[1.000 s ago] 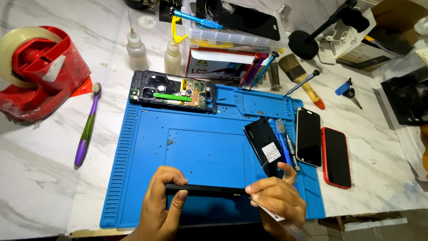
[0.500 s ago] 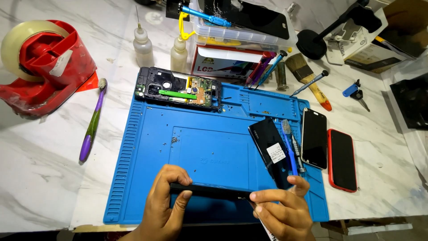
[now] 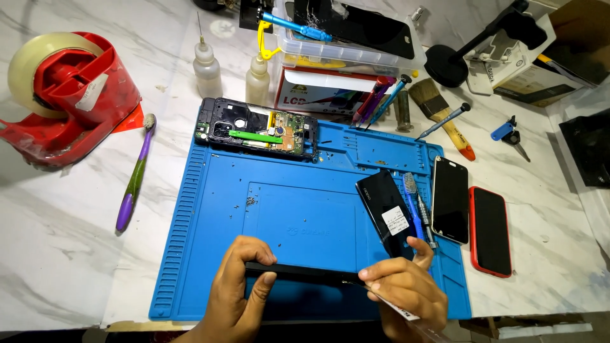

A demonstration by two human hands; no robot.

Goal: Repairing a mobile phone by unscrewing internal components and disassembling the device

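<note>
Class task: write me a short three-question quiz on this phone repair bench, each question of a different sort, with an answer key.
1. True or false: the opened phone showing its circuit board lies at the far edge of the blue mat.
2. Which lies on the marble to the left of the mat? A) purple toothbrush B) paintbrush C) red-cased phone
3. Fill in: the left hand and right hand together hold a thin ____ panel edge-on.

Key
1. True.
2. A: the purple toothbrush.
3. Black.
</note>
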